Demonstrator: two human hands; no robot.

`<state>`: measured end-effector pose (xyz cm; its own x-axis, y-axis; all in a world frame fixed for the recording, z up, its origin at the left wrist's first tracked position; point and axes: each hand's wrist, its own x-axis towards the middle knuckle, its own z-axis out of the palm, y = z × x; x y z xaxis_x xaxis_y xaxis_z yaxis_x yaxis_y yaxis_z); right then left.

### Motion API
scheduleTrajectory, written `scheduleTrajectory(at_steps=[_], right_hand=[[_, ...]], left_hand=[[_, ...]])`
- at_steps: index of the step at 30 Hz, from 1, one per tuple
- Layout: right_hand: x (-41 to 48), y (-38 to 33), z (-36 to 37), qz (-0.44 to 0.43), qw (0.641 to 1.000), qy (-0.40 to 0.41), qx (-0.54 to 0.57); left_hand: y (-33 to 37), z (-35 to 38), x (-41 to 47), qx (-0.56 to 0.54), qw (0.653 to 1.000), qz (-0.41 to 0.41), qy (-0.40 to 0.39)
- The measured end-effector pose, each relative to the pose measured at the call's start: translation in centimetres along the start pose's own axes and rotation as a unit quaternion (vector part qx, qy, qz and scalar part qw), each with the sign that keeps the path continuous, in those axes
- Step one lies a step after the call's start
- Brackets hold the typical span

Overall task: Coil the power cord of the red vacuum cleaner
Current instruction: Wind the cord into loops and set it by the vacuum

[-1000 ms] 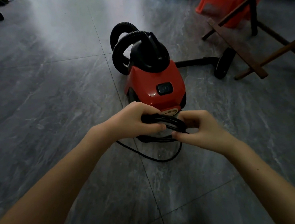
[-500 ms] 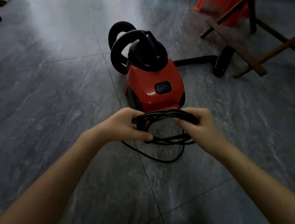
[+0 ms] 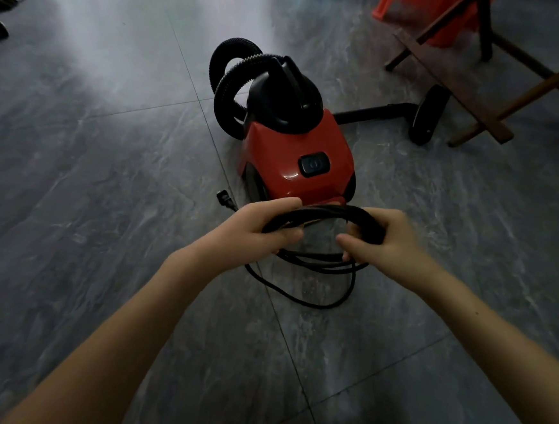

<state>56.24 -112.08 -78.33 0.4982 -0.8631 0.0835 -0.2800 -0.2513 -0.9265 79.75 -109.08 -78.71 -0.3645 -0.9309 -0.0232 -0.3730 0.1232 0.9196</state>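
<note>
Two grips, one coil: slack not yet gathered

Several loops of the black power cord point(image 3: 325, 212) are bunched between both hands, held above the floor point(image 3: 108, 165) just in front of the red vacuum cleaner point(image 3: 293, 152).

- Left grip point(image 3: 253, 230): fingers curled over the left side of the bundle, thumb underneath, holding it.
- Right grip point(image 3: 379, 243): fingers wrapped round the right side, thumb pointing inward.
- Both forearms reach forward, hands level and near each other.
- Lower strands sag unevenly; one loose loop point(image 3: 314, 303) lies on the floor below.
- Plug point(image 3: 224, 198) lies on the floor left of the left grip, beside the vacuum's base.

Risks, as I judge them:
- Uneven strands could slip out if either hold eases, undoing the coil.
- Hauling in the slack could twist or kink the floor loop.
- The plug might drag and catch against the vacuum.
</note>
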Motion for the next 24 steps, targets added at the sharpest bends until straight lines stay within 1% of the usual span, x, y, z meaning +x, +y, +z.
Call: scheduleTrajectory(at_steps=[4,6,8,12,14,16,18,22,24], right_hand=[[0.7,-0.9,-1.0,-0.024,0.992,-0.072,-0.105],[0.8,-1.0,-0.8,-0.007,0.984,-0.109,-0.144],[0.8,-1.1,-0.3,-0.001,0.978,-0.138,-0.157],[0.8,-1.6,0.4,0.008,0.974,-0.153,-0.166],[1.0,-1.9,0.5,0.032,0.969,-0.174,-0.17],[0.9,-2.5,0.3,0.052,0.97,-0.202,-0.128],[1.0,-2.9,0.2,0.065,0.969,-0.214,-0.109],[1.3,-2.5,0.7,0.073,0.973,-0.164,-0.144],[1.1,-2.2,1.0,0.077,0.978,-0.152,-0.122]], left_hand=[[1.1,-0.3,0.3,0.12,0.991,0.045,-0.035],[1.4,-0.3,0.5,0.166,0.984,0.056,-0.043],[1.6,0.0,0.7,0.205,0.975,0.054,-0.062],[1.9,0.8,1.0,0.281,0.955,0.031,-0.084],[2.2,0.8,1.0,0.288,0.954,0.031,-0.08],[2.3,0.8,1.1,0.287,0.954,0.029,-0.082],[2.3,0.9,1.1,0.281,0.956,0.024,-0.084],[2.2,1.0,1.2,0.214,0.974,0.052,-0.058],[2.1,1.0,1.1,0.168,0.984,0.059,-0.032]])
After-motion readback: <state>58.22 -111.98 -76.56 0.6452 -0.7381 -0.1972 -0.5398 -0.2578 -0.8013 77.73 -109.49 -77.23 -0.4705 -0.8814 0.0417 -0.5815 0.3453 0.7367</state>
